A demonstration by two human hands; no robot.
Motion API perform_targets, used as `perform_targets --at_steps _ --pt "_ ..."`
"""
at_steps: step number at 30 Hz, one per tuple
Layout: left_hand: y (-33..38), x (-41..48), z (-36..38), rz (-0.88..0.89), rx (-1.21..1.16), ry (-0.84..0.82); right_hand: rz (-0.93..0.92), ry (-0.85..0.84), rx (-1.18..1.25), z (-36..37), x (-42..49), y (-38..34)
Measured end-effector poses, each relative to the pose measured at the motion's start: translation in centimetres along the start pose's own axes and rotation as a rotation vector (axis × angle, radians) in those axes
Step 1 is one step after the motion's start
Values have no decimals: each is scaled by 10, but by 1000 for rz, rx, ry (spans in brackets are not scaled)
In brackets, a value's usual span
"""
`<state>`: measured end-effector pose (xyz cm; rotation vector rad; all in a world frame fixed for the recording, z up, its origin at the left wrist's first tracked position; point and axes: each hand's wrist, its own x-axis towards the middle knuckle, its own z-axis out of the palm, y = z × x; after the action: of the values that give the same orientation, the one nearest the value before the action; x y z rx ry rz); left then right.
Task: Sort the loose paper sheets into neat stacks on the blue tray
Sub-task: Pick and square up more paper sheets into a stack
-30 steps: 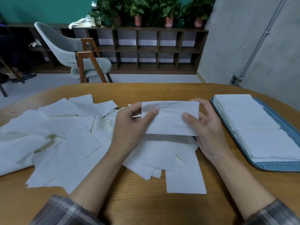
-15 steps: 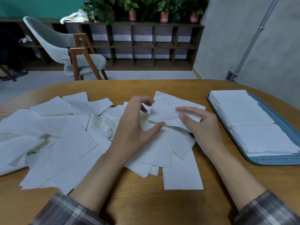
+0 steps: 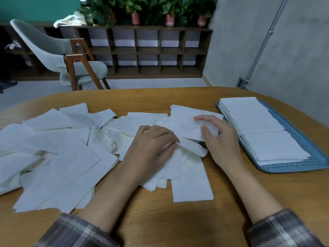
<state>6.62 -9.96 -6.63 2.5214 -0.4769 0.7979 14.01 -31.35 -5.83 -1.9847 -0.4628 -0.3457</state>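
The lifted sheet (image 3: 187,120) is at the right edge of the loose sheets (image 3: 62,157), raised slightly off them and tilted, just left of the blue tray (image 3: 302,143). The right hand (image 3: 219,141) grips it at its right end, thumb and forefinger closed on the paper. The left hand (image 3: 153,145) lies knuckles-up on the middle of the spread with fingers curled; its thumb appears to pinch a sheet edge there, though the contact is partly hidden. The material looks thin, light and limp, with soft creases, so a sheet is likely to sag, fold or drag its neighbours if it is pulled by one corner. Take hold along a short edge, or at two corners, and lift clear before moving sideways. The remaining sheets overlap at all angles across the left and centre of the wooden table (image 3: 160,220). On the tray, a far stack (image 3: 249,114) and a near stack (image 3: 274,147) sit end to end, edges roughly squared. Beyond the table stand a chair (image 3: 53,50) and a shelf unit (image 3: 142,50).
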Motion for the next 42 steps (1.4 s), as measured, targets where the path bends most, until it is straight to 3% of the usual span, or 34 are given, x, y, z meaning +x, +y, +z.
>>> perform_targets --at_steps 3,7,12,16,21,25,33,37,40,42 --pt "6 3 -8 -72 -165 108 1 -79 143 -7 -3 -6" --pt "11 6 -19 -159 -353 163 92 -305 582 -4 -7 -18" --pt "16 6 -27 -331 -493 177 90 -230 419 0 -10 -31" --pt "14 8 -30 -364 -460 188 175 -225 545 -1 -8 -26" --pt "11 10 -36 -474 -660 59 236 -269 626 -1 -6 -21" --pt "11 10 -35 -494 -699 76 246 -264 635 0 -6 -23" --pt "8 10 -33 -577 -647 162 218 -310 556 1 -5 -22" --pt "9 8 -29 -557 -568 219 221 -405 663 -1 -5 -21" --pt "10 5 -23 -482 -413 263 100 -356 427 0 -5 -20" --pt "12 3 -19 -311 -236 265 108 -255 328 3 -3 -15"
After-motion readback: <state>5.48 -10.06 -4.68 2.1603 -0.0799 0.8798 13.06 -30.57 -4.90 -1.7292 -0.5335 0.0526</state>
